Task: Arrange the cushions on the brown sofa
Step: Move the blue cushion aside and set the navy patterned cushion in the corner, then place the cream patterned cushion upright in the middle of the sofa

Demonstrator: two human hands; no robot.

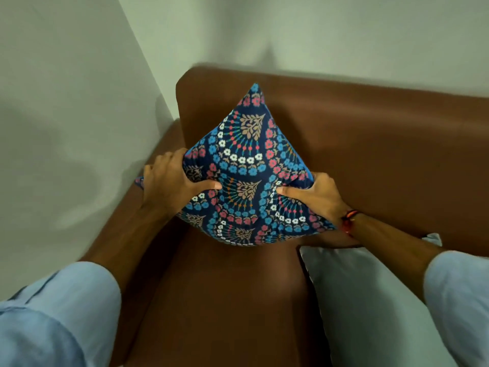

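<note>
A dark blue cushion [246, 168] with a pink, blue and white flower print stands on one corner in the left end of the brown sofa [370, 144], leaning against the backrest. My left hand [172, 181] grips its left corner, thumb pressed into the front. My right hand [315, 194] grips its right corner the same way. A plain light grey cushion [365, 300] lies flat on the seat at the lower right, partly under my right forearm.
The sofa's left armrest [158, 154] runs beside my left hand, close to a pale wall [66, 102]. Another pale wall stands behind the backrest. Bare brown seat [225, 300] shows in front of the patterned cushion.
</note>
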